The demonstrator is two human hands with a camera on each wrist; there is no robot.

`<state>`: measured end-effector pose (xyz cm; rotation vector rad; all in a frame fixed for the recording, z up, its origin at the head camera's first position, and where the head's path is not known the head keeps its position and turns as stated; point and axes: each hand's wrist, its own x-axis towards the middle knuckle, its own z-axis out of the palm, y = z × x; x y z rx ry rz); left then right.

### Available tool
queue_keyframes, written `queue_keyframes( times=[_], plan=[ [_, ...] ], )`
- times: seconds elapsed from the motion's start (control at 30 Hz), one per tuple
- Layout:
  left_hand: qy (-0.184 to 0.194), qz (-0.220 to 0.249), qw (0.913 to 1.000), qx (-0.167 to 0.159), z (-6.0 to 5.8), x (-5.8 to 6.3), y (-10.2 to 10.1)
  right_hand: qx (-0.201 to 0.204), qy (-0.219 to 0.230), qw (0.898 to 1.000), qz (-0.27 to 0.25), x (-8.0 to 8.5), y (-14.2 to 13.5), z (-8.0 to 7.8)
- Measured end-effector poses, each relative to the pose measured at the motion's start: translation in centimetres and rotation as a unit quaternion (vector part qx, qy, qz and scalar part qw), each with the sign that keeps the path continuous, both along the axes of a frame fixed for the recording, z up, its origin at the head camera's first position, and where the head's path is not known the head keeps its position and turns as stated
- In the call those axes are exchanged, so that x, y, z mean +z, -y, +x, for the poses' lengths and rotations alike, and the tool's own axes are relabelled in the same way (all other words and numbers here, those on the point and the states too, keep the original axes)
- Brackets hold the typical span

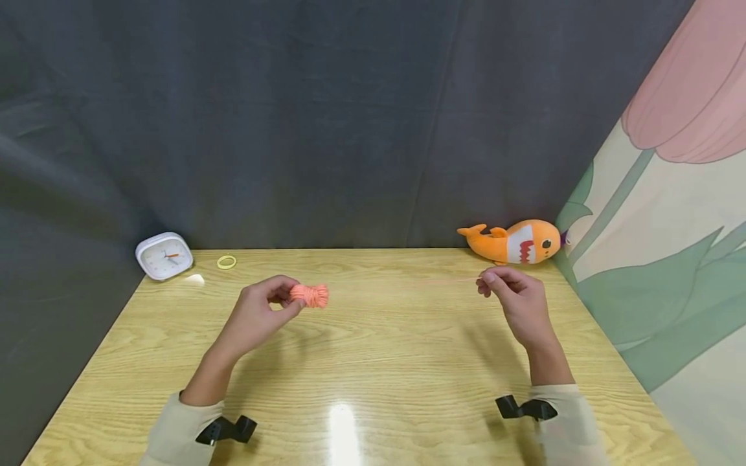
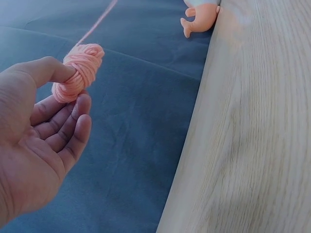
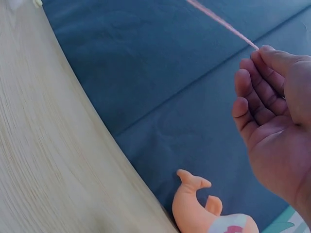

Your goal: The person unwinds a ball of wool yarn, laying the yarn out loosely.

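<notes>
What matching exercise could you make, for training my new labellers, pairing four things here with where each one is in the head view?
Things
1. clock
2. yarn bundle
3. plush toy
4. strand

Places
A. held in the left grip
B. pinched by the right grip
C. near the far right corner of the table
D. near the far left corner of the table

Pairs: 1-D, 2-A, 3-C, 4-B
</notes>
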<state>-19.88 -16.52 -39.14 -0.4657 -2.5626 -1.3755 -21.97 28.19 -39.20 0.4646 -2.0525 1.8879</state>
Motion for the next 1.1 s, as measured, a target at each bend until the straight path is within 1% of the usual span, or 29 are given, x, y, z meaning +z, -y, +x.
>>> queue_keyframes(
  times=[0.23,0.43,0.67,0.83,1.1],
  plan=[
    [0.001,-0.006,1.0000,-0.001,0.0,0.1,0.4,-0.021,0.004,0.999,-0.027,-0.2,-1.3,-0.2],
    [0.012,-0.004,0.9999,0.002,-0.2,0.0,0.9,-0.025,-0.012,0.999,-0.038,-0.3,-2.6,0.0],
    [0.010,-0.004,0.9999,0.005,-0.3,-0.1,1.5,-0.064,0.007,0.997,-0.037,0.1,-3.9,0.4],
    [0.014,-0.004,0.9999,0.004,-0.4,-0.2,1.7,-0.069,0.000,0.996,-0.060,0.1,-4.6,0.3],
    [0.013,-0.017,0.9997,0.013,-0.2,0.0,2.1,-0.101,0.005,0.992,-0.077,0.2,-5.6,0.2]
  ],
)
